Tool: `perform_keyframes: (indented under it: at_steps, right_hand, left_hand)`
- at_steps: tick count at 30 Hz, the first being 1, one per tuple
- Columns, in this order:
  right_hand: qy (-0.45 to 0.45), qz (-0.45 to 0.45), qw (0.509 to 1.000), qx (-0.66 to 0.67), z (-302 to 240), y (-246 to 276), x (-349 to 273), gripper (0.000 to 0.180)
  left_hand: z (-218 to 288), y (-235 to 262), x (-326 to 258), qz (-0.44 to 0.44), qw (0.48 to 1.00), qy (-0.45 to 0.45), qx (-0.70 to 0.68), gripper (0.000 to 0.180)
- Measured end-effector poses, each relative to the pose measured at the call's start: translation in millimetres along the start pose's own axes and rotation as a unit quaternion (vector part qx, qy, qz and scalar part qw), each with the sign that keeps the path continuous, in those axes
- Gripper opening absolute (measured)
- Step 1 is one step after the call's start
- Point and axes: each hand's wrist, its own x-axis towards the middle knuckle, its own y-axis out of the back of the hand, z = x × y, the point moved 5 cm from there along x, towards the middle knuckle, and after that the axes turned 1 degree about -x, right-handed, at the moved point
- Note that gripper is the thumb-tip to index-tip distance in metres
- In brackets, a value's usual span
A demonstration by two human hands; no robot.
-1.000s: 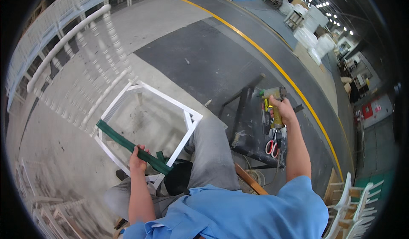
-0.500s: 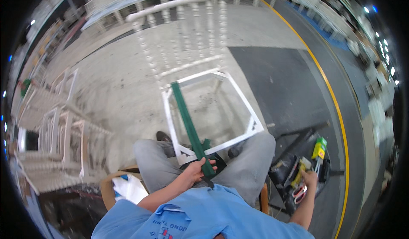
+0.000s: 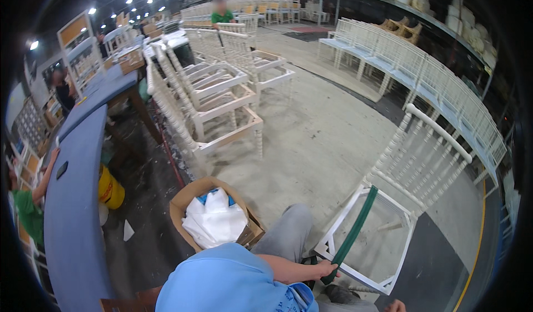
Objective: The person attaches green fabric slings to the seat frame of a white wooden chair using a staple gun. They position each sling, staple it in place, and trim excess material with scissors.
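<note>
The white chair [image 3: 430,145] stands in front of the person, with its back on the far side and its open seat frame facing them. The green strip [image 3: 357,228] lies over that opening, just inside the chair's left side rail. It reaches from the back corner of the seat to the front rail and hangs a little past it.

The left hand [image 3: 327,268] is at the chair's front left corner, with its fingers closed round the near end of the strip, pinching it. The right hand [image 3: 396,305] is below the chair's front right corner, cut by the lower edge of the view; I cannot tell whether its fingers are spread or pressed together, or whether it holds anything.

I judge the step in hand to be keeping the strip lined up along the side of the chair seat. The next move seems to call for a steady pull, keeping the strip flat and untwisted over the front rail.

Left of the chair is a cardboard box [image 3: 177,203] with white sheeting [image 3: 216,223] in it. Farther left of the chair is a blue table [image 3: 78,217], with a yellow bucket [image 3: 111,188] beside it. Behind the chair runs a long row of white chairs [image 3: 411,70]
</note>
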Motion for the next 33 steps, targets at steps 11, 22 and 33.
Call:
perform_keyframes:
  at_steps: [11,22,33]
  right_hand:
    - [-0.242,-0.44,0.863,0.051,13,-260,-20,0.045]
    - [-0.206,-0.422,0.88,0.07,18,-303,-7,0.041]
    - [0.009,-0.367,0.91,-0.194,27,-326,-23,0.049]
  left_hand:
    - [24,2,-12,-0.032,0.986,-0.099,0.131,0.036]
    - [-26,22,26,-0.042,0.992,0.041,0.115,0.04]
    - [123,19,-7,0.162,0.633,-0.383,0.653,0.083]
